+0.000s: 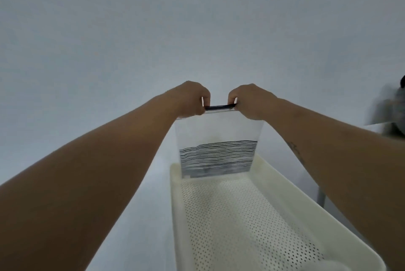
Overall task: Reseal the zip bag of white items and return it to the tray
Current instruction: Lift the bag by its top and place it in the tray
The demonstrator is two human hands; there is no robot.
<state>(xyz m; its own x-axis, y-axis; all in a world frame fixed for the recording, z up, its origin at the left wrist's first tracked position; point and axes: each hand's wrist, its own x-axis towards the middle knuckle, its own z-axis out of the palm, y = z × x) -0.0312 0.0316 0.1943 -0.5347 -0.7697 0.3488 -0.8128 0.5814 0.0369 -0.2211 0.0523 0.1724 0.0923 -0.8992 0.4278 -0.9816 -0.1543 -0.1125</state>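
Observation:
A clear zip bag [219, 139] with thin black lines printed across its lower half hangs upright over the far end of a cream perforated tray [282, 185]. My left hand [192, 99] pinches the left end of the bag's dark zip strip. My right hand [249, 101] pinches the right end. Both hands are closed on the top edge, a short way apart. The bag's bottom edge sits at or just above the tray's far end. The white contents are hard to make out through the plastic.
The tray stands on a pale table surface [131, 216] and runs from the middle toward the lower right. A blurred dark shape [392, 115] shows at the right edge, with a grey metal leg [321, 197] below it. A plain pale wall fills the background.

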